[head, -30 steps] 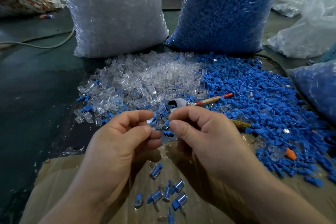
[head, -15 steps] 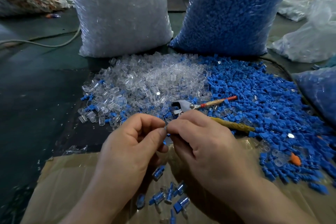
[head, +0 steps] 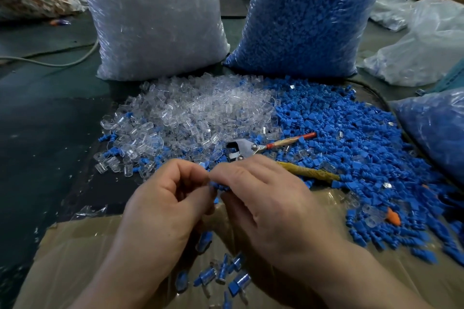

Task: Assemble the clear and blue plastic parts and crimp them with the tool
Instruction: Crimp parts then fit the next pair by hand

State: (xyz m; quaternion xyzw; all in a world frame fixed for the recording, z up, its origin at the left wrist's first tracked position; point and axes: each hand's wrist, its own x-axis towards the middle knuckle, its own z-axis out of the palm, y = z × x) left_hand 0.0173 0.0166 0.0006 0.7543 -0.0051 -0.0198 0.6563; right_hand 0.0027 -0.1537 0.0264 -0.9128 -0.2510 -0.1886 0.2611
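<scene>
A small blue part (head: 220, 186), ridged and matte, sits at the centre of the view, pinched between two hands that meet fingertip to fingertip just above a sheet of cardboard (head: 75, 258). The left hand (head: 170, 204) has its fingers curled inward, thumb pressed to the part's left end. The right hand (head: 272, 208) is also curled, its knuckles arched over the part, gripping the right end. Whether a clear piece is also held cannot be told; the fingers cover it.

Below the hands, on the brown cardboard, lie a few assembled pieces (head: 226, 276), each a blue plug inside a clear sleeve.

Just beyond the right hand's knuckles lies the crimping tool (head: 241, 148), with a dull grey metal head. One thin handle is red-tipped; the other is wrapped in yellow and runs out from behind the right hand.

The tool rests where two loose heaps meet: a clear pile (head: 195, 113) of glossy, tube-like pieces on the left and a blue pile (head: 351, 138) on the right. Behind them stand two bulging plastic sacks, the clear-parts bag (head: 155, 20) and the blue-parts bag (head: 301, 15).
</scene>
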